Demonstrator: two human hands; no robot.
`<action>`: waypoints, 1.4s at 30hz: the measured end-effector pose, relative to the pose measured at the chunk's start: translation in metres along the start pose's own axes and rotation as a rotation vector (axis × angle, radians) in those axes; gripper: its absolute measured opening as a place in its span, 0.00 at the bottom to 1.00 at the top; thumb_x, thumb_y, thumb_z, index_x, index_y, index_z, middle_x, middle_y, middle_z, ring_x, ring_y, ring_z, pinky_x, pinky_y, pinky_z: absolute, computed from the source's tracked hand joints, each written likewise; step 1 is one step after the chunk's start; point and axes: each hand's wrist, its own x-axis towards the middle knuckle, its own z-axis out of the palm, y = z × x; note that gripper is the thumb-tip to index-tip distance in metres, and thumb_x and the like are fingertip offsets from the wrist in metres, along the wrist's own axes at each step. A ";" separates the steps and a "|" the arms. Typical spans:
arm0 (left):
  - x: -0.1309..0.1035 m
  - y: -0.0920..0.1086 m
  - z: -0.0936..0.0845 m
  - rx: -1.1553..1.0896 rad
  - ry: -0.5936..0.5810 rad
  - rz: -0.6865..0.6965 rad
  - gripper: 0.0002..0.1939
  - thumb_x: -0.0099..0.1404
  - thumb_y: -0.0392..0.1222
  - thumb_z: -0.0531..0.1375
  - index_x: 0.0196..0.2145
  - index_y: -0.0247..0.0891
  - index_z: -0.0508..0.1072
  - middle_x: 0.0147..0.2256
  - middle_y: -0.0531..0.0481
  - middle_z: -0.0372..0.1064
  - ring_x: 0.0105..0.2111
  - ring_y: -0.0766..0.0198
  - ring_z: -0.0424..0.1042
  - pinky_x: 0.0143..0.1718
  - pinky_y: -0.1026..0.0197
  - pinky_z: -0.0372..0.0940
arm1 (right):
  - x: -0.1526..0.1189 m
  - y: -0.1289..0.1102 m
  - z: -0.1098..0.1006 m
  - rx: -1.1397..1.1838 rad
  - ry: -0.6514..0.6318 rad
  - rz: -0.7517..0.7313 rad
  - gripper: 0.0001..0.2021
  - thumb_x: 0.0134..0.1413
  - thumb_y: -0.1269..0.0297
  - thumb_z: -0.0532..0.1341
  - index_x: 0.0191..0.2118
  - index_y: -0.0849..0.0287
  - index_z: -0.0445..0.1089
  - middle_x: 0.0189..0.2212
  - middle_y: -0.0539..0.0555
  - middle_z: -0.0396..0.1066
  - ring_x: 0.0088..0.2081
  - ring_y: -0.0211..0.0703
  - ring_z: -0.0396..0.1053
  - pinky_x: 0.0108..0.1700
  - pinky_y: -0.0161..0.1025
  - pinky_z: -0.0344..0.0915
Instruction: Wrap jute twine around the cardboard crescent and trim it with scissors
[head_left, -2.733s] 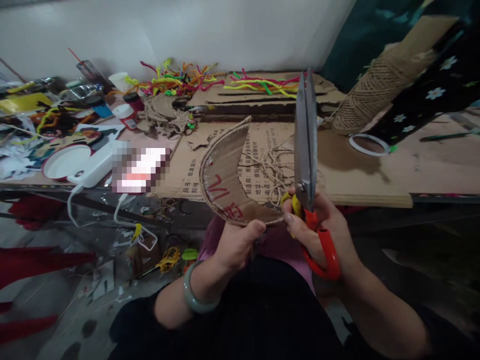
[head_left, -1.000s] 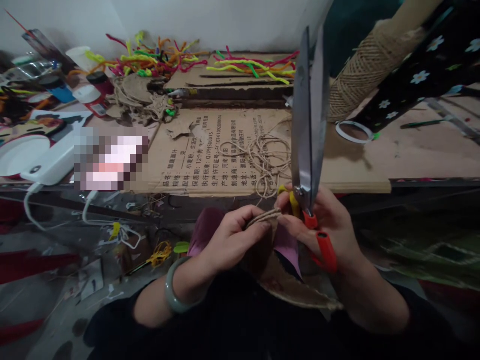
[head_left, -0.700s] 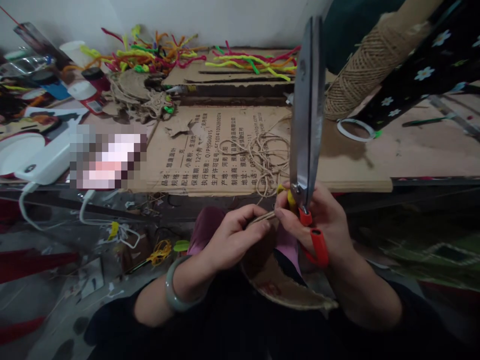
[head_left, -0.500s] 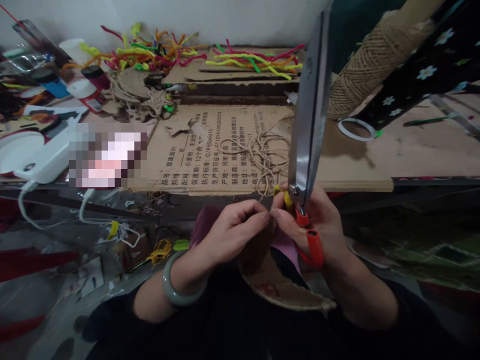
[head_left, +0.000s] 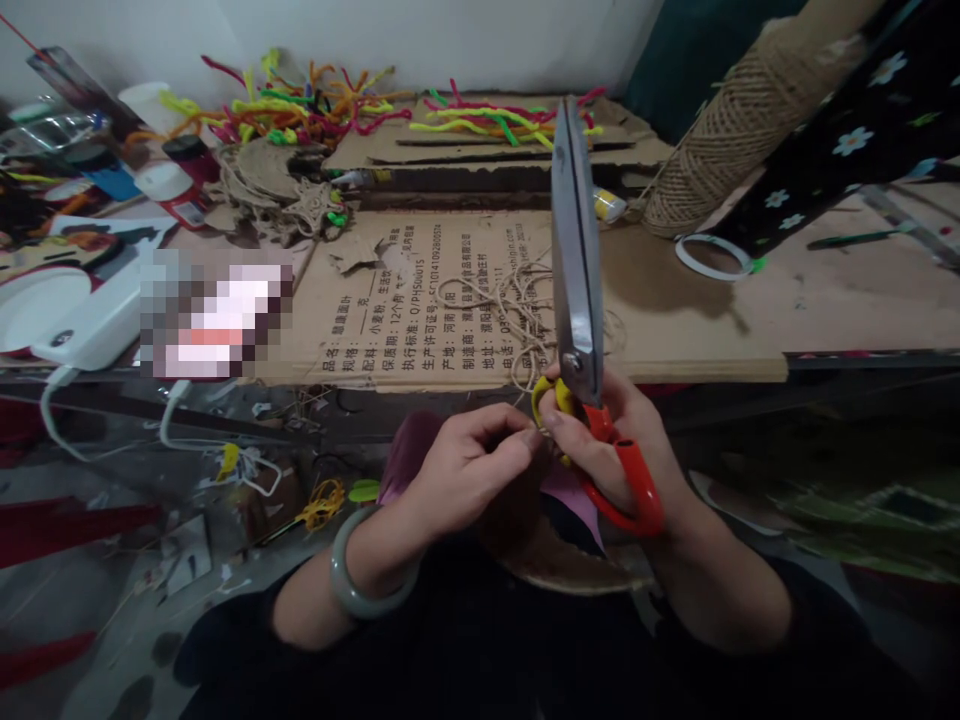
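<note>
My right hand (head_left: 626, 440) is wrapped round a pair of scissors (head_left: 581, 250) with red and yellow handles; the closed blades point up and away from me. My left hand (head_left: 480, 460), a pale bangle on its wrist, is closed with thumb and forefinger pinched at the top of a curved brown cardboard piece (head_left: 521, 530). That crescent hangs below my hands over my lap, its lower rim blurred. Between the two sets of fingertips a thin pale strand shows, probably twine. Loose jute twine (head_left: 517, 300) lies in loops on the cardboard sheet just beyond.
A printed cardboard sheet (head_left: 420, 290) covers the table front. A jute twine spool (head_left: 739, 130) and a black flowered roll (head_left: 840, 140) lean at right. Pipe cleaners (head_left: 495, 120) lie at the back. Paint bottles (head_left: 176, 190), a white power bank (head_left: 105, 310) and a blurred-out phone (head_left: 225, 320) occupy the left.
The scissors have shifted left and lower, turning so more of their handles shows. The fingertips stay close together. The cardboard crescent has tilted, its lower rim now higher.
</note>
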 end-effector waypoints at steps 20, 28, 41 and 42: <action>-0.003 -0.008 -0.003 -0.049 0.025 0.003 0.11 0.61 0.45 0.61 0.24 0.37 0.71 0.22 0.54 0.65 0.23 0.70 0.60 0.28 0.65 0.60 | 0.000 0.007 0.004 0.100 -0.020 0.061 0.13 0.51 0.61 0.65 0.42 0.51 0.63 0.25 0.43 0.63 0.20 0.29 0.58 0.23 0.31 0.59; -0.004 -0.016 -0.006 -0.159 0.048 -0.063 0.15 0.60 0.52 0.63 0.27 0.37 0.72 0.25 0.52 0.68 0.25 0.68 0.64 0.28 0.64 0.62 | -0.001 0.009 0.001 0.170 -0.039 0.072 0.16 0.50 0.59 0.67 0.44 0.50 0.62 0.25 0.43 0.63 0.22 0.31 0.60 0.24 0.31 0.60; -0.002 -0.014 -0.003 -0.154 0.099 0.059 0.08 0.59 0.44 0.65 0.31 0.37 0.72 0.25 0.54 0.67 0.25 0.69 0.64 0.28 0.66 0.62 | -0.002 0.012 0.002 0.087 -0.054 -0.025 0.12 0.53 0.67 0.63 0.43 0.52 0.64 0.27 0.44 0.64 0.23 0.29 0.59 0.24 0.29 0.59; -0.002 -0.014 -0.004 -0.150 0.104 0.070 0.07 0.59 0.43 0.64 0.31 0.37 0.73 0.25 0.54 0.68 0.25 0.69 0.64 0.28 0.66 0.62 | -0.002 0.012 0.002 0.096 -0.046 -0.031 0.12 0.53 0.67 0.63 0.43 0.52 0.64 0.27 0.44 0.64 0.23 0.29 0.59 0.25 0.29 0.60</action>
